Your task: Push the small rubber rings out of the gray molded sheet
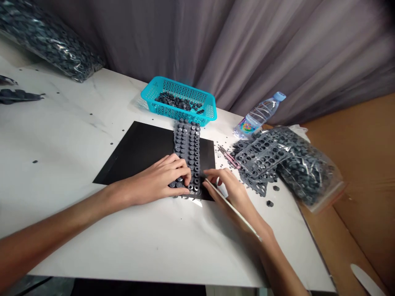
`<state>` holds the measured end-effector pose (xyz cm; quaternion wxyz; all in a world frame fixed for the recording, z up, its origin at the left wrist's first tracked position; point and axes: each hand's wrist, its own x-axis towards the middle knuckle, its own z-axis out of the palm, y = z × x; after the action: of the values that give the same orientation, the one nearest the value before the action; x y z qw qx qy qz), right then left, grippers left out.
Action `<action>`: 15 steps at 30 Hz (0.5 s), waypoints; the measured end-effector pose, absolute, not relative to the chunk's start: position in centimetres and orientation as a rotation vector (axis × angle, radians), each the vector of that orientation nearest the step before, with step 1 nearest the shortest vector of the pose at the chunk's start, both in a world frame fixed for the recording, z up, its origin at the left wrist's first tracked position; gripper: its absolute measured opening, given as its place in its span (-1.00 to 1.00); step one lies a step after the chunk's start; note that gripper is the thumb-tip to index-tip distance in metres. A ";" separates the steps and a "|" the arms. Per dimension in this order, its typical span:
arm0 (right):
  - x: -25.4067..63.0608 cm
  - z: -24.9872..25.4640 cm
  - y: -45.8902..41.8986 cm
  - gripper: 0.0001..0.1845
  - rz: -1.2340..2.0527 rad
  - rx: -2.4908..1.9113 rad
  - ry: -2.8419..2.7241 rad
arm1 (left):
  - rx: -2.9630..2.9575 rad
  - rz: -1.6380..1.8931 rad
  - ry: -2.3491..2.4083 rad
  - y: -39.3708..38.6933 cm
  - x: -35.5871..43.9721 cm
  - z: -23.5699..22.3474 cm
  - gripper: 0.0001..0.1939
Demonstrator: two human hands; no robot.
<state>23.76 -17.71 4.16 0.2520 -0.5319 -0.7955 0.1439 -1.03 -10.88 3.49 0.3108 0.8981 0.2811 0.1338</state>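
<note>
Lying under loosely curled left hand (165,176), beside right hand (233,189) gripping white stick (236,211): studded grey sheet (187,142).

Turquoise rectangular openwork basket (163,111): plastic, slight sheen. In front of the basket, dark grey rectangular studded sheet (187,142): rubber-like, knobbly, low sheen; flat black rectangular mat (145,150): smooth, matt. Under the basket, white grey-veined tabletop (154,242): smooth, marble-look, faintly glossy. To the basket's right, clear ribbed cylindrical bottle (262,113): glossy plastic. Behind the basket, greyish-mauve pleated curtain (166,37): matt cloth.
</note>
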 end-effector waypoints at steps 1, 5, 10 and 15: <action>23.5 4.2 -17.9 -0.83 0.414 -1.397 -2.177 | 2.370 0.355 0.745 -10.9 -1.0 3.5 -0.79; 23.5 4.0 -17.9 -0.90 0.482 -1.239 -2.210 | 2.360 0.352 0.737 -10.9 -0.9 3.8 -0.81; 24.1 3.6 -17.5 -0.92 0.560 -1.113 -2.269 | 2.354 0.339 0.733 -10.8 -1.1 3.9 -0.80; 24.2 3.6 -17.5 -0.88 0.599 -1.057 -2.305 | 2.363 0.355 0.728 -10.8 -1.1 3.7 -0.81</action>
<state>24.20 -17.55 3.59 0.2647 -0.3913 -0.8530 0.2218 -1.06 -10.80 3.75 0.3164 0.8974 0.2763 0.1350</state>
